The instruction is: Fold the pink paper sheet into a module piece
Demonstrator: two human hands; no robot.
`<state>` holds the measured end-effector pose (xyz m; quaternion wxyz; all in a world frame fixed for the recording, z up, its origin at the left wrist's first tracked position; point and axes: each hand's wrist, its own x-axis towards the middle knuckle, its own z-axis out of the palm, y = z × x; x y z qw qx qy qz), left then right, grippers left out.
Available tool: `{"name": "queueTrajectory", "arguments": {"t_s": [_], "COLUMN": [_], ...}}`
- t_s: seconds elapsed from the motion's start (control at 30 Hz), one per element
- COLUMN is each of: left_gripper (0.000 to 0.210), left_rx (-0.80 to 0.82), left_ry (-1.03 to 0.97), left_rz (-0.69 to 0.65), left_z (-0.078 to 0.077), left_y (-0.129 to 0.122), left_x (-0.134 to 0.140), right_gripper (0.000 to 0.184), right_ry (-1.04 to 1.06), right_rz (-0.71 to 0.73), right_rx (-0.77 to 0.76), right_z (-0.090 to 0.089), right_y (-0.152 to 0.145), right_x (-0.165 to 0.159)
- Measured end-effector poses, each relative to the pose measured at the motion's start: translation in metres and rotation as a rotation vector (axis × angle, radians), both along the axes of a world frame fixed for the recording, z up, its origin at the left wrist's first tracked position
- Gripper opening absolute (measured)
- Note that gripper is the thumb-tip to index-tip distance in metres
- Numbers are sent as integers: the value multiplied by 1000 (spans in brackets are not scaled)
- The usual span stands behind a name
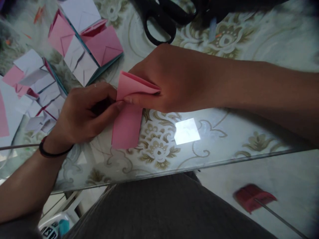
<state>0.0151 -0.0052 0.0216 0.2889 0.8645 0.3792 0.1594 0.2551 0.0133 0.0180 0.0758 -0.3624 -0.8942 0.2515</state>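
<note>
A strip of pink paper [127, 127] is held over the patterned tabletop, its upper end folded over into a loop. My left hand [86, 111] pinches the left edge of the strip between thumb and fingers. From the right, my right hand [157, 79] grips the folded end, thumb pressed on the front near the left fingertips. Its other fingers are hidden behind the paper. Just beyond the hands stands a folded box-like paper piece [86, 39] in pink, white and teal. A second folded paper piece [43, 93], white and pink, lies left of my left hand.
Black-handled scissors [159, 30] lie at the back, beside a dark object [219, 10] at the top edge. White and pink sheets [10, 109] lie far left. The table's front edge crosses above my lap. A red dustpan [254, 198] is on the floor at right.
</note>
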Motion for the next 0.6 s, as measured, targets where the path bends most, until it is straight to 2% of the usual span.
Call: {"name": "queueTrajectory", "arguments": {"t_s": [0.43,0.6], "left_gripper": [16,23], "left_rx": [-9,30], "left_ry": [9,8], "left_rz": [22,13], "left_z": [-2,-4], "left_y": [0,0], "left_x": [-1,-2], "right_gripper": [38,41], "right_ry": [-48,-81], "right_rz": [-25,-23], "right_rx": [12,18], "right_z": [1,2], "right_y": [0,-1], "right_x": [0,-2]}}
